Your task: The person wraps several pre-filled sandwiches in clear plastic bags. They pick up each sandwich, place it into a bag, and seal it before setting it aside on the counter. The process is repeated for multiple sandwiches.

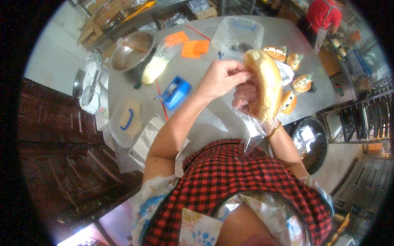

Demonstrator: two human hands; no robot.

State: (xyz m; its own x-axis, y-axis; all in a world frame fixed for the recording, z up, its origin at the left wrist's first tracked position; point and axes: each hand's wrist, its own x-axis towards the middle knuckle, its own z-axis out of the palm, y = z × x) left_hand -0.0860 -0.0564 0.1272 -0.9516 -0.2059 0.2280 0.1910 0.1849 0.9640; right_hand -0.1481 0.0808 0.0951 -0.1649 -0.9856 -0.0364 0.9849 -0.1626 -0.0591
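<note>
A long pale-golden bread roll (266,83) is held up over the metal table by my right hand (245,96), whose fingers curl round its left side. Clear plastic film (254,130) hangs around that hand and the roll's lower end. My left hand (223,75) touches the roll's upper left edge, thumb and finger pinched together; whether something thin is between them is not visible. Several filled buns in clear wrap, one of them a bun (302,83) with white filling, lie right of the roll. A blue tape dispenser (176,92) stands left of my hands.
On the metal table (209,120) are a clear plastic tub (238,33), a steel bowl (133,50), a filled piping bag (155,69), orange scrapers (195,48) and a lidded container (127,123). A lined bin (309,144) stands at lower right. A person in red (323,17) works at upper right.
</note>
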